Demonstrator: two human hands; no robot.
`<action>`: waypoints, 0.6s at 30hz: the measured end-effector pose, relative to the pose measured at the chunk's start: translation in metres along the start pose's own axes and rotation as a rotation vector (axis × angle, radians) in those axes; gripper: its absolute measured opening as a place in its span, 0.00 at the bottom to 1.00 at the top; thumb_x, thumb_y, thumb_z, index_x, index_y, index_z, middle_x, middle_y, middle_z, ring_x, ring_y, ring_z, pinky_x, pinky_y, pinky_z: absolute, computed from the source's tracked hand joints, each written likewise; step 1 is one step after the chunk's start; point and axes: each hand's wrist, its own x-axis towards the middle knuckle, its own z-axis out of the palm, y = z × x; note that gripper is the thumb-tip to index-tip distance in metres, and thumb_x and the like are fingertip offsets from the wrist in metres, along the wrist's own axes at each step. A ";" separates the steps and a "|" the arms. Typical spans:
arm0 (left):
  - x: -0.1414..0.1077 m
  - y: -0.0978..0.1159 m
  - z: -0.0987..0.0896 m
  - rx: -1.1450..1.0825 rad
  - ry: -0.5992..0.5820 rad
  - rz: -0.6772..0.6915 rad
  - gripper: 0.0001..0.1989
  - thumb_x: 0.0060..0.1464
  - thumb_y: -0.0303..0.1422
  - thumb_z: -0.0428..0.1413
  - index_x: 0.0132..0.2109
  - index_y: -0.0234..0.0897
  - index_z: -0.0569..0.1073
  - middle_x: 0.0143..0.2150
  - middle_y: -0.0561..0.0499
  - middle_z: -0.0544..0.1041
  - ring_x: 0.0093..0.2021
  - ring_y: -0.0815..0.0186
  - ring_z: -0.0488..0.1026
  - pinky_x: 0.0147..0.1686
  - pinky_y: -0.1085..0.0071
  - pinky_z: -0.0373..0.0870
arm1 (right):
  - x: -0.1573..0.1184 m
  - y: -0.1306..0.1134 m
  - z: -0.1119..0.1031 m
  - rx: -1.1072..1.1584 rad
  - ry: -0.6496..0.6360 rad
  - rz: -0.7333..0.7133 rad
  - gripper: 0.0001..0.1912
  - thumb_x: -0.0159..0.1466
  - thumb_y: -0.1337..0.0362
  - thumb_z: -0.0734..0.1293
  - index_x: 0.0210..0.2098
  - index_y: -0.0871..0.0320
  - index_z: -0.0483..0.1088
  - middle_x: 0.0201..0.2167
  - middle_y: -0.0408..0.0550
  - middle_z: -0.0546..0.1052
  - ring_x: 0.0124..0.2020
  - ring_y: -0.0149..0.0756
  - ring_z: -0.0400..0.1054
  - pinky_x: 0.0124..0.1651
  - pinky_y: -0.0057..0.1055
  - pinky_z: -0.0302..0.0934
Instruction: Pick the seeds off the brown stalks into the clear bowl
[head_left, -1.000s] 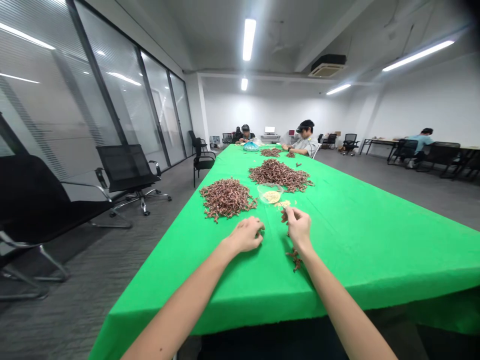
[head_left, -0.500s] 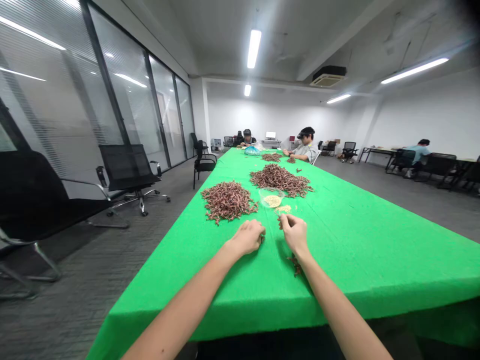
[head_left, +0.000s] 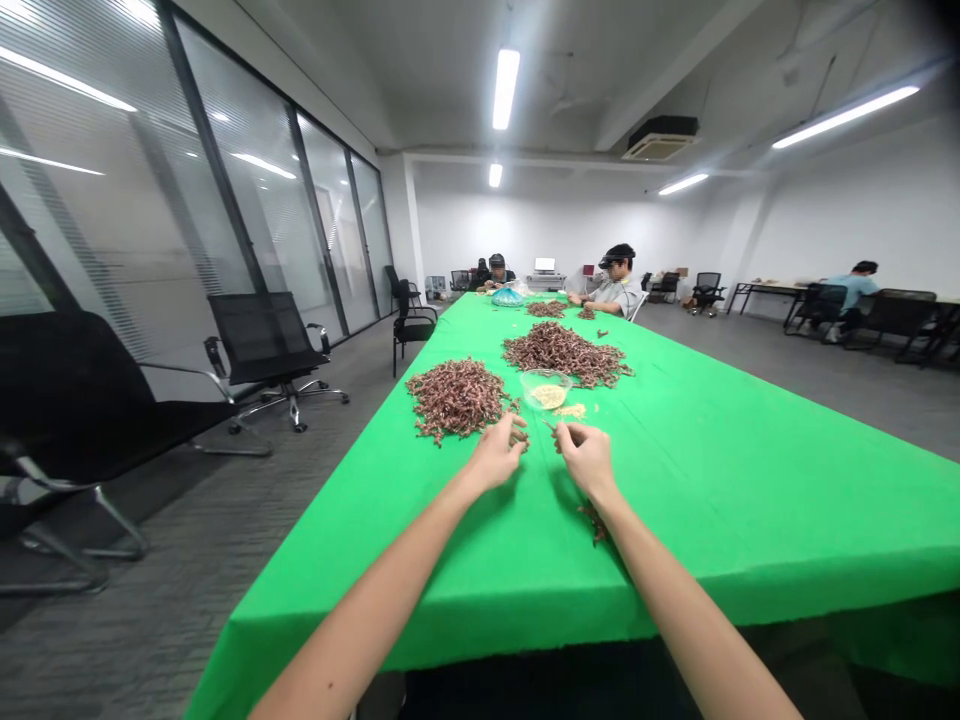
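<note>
My left hand (head_left: 498,452) is beside the right edge of the near pile of small reddish-brown, knobbly, twisted pieces (head_left: 456,400). Its fingers are curled, and a small brown piece (head_left: 525,444) shows at their tips. My right hand (head_left: 586,456) is closed in a pinch around a thin, pointed tool (head_left: 549,425), mostly hidden by the fingers. Just beyond it stands a clear plastic bowl (head_left: 534,381) with pale, grain-like bits inside. More pale bits (head_left: 574,411) lie on the green cloth next to the bowl. Several brown scraps (head_left: 595,523) lie under my right wrist.
A larger brown pile (head_left: 566,352) lies behind the bowl on the green-covered table (head_left: 720,480). Farther along are smaller piles and a blue plastic bag (head_left: 507,297). Two people sit at the far end. Black office chairs (head_left: 266,340) stand left along a glass partition.
My left hand has moved forward to the near pile's edge, its fingers less tightly curled. My right hand stays nearly in place, still pinching the thin tool. The view has shifted slightly.
</note>
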 end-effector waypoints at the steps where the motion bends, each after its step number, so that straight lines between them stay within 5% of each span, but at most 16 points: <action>1: 0.002 -0.001 0.000 -0.126 0.040 -0.074 0.14 0.53 0.26 0.58 0.48 0.35 0.68 0.37 0.46 0.78 0.35 0.63 0.76 0.38 0.68 0.70 | 0.000 0.000 0.000 -0.001 0.001 -0.001 0.27 0.65 0.48 0.59 0.21 0.61 0.74 0.17 0.47 0.73 0.20 0.32 0.64 0.25 0.27 0.55; 7: 0.009 -0.002 -0.007 -0.550 0.143 -0.435 0.13 0.50 0.24 0.60 0.42 0.33 0.67 0.36 0.46 0.76 0.24 0.71 0.71 0.30 0.69 0.71 | 0.000 -0.004 0.001 -0.006 -0.020 -0.024 0.27 0.65 0.48 0.59 0.22 0.61 0.74 0.17 0.47 0.72 0.20 0.32 0.63 0.25 0.27 0.55; 13: 0.008 0.000 -0.015 -0.652 0.077 -0.519 0.06 0.51 0.29 0.61 0.34 0.30 0.72 0.35 0.45 0.77 0.22 0.74 0.67 0.29 0.70 0.70 | 0.000 -0.006 0.001 -0.012 -0.049 -0.037 0.26 0.65 0.48 0.59 0.22 0.61 0.74 0.18 0.48 0.73 0.20 0.32 0.64 0.26 0.27 0.55; 18: 0.009 0.004 -0.015 -0.650 0.098 -0.494 0.08 0.53 0.27 0.59 0.41 0.30 0.74 0.35 0.46 0.77 0.23 0.74 0.66 0.29 0.73 0.68 | -0.001 -0.005 0.000 -0.019 -0.044 -0.039 0.25 0.65 0.50 0.59 0.22 0.61 0.74 0.18 0.47 0.73 0.21 0.32 0.64 0.26 0.27 0.55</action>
